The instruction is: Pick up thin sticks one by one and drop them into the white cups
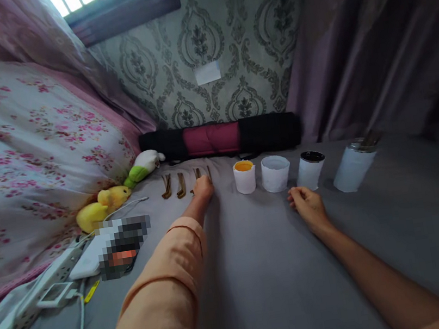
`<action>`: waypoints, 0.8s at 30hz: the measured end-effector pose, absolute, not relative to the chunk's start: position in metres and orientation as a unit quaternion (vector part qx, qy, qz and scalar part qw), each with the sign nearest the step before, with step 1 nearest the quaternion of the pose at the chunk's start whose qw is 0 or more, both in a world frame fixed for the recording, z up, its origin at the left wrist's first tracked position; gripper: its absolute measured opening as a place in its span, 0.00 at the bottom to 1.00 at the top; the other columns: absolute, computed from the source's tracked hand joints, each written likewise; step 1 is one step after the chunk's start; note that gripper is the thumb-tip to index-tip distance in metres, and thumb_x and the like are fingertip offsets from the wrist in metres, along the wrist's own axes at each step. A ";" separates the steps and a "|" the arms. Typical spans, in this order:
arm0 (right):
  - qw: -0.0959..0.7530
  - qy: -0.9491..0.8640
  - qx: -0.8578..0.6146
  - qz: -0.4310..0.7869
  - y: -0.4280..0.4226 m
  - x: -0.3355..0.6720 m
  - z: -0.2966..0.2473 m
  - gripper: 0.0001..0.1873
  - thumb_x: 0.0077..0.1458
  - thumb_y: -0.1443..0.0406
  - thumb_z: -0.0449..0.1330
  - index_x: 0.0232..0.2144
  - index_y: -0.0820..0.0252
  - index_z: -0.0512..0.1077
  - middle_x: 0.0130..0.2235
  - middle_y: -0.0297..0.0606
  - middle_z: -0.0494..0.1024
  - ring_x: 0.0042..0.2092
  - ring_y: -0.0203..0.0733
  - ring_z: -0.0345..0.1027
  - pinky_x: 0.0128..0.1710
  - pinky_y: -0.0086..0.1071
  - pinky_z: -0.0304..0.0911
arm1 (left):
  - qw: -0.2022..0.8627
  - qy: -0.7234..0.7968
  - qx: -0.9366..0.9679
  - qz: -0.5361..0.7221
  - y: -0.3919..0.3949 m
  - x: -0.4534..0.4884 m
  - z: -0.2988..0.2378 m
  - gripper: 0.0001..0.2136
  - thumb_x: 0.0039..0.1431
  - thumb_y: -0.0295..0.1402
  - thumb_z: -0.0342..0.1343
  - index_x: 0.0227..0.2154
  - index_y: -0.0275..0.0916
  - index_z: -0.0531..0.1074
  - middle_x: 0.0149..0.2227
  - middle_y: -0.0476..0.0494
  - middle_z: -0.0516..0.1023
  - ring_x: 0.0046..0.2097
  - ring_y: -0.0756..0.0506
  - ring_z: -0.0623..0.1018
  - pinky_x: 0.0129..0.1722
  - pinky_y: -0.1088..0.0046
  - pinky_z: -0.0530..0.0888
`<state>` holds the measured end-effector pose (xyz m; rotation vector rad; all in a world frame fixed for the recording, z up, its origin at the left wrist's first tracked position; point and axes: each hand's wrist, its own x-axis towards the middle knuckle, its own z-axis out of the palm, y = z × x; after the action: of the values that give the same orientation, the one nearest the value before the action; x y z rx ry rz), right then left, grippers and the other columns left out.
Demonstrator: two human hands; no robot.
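Observation:
My left hand reaches far forward, its fingers closed at a small group of thin brown sticks. A single brown stick shows at its right side; the exact grip is partly hidden. Left of that hand lie two more groups, a middle bundle and a left bundle. My right hand rests on the grey sheet with curled fingers, no object visible in them. Just behind it stands a white-wrapped can with a dark top. A white tub and a white cup with orange inside stand further left.
A tilted-looking white-wrapped jar holding sticks stands far right. A black and maroon roll lies along the wall. Plush toys, a power strip, cables, a white box and a blurred-out item lie left.

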<state>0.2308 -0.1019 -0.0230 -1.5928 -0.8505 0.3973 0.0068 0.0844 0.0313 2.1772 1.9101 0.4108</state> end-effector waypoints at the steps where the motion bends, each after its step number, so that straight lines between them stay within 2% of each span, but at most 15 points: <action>1: 0.601 -0.368 -0.688 0.170 -0.102 0.231 -0.023 0.18 0.48 0.53 0.51 0.28 0.63 0.69 0.25 0.38 0.71 0.23 0.34 0.63 0.21 0.27 0.58 | 0.108 0.649 0.740 0.139 0.084 0.007 0.031 0.14 0.51 0.26 0.47 0.39 0.37 0.72 0.44 0.34 0.72 0.46 0.40 0.72 0.41 0.66 0.68; 18: 0.600 -0.370 -0.691 0.160 -0.100 0.230 -0.024 0.18 0.48 0.53 0.50 0.27 0.63 0.68 0.24 0.37 0.71 0.22 0.34 0.63 0.21 0.26 0.56 | 0.102 0.644 0.746 0.133 0.090 0.005 0.025 0.14 0.49 0.27 0.49 0.39 0.38 0.73 0.43 0.35 0.73 0.46 0.41 0.72 0.41 0.69 0.67; 24: 0.597 -0.374 -0.694 0.151 -0.101 0.228 -0.022 0.17 0.49 0.55 0.49 0.26 0.62 0.68 0.22 0.36 0.71 0.22 0.34 0.63 0.21 0.26 0.56 | 0.101 0.637 0.752 0.132 0.089 0.005 0.024 0.13 0.50 0.27 0.47 0.37 0.37 0.73 0.42 0.34 0.74 0.46 0.40 0.72 0.41 0.68 0.67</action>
<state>0.2284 -0.1009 -0.0222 -1.6111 -0.8675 0.3512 0.0055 0.0892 0.0239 2.2217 1.8828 0.3904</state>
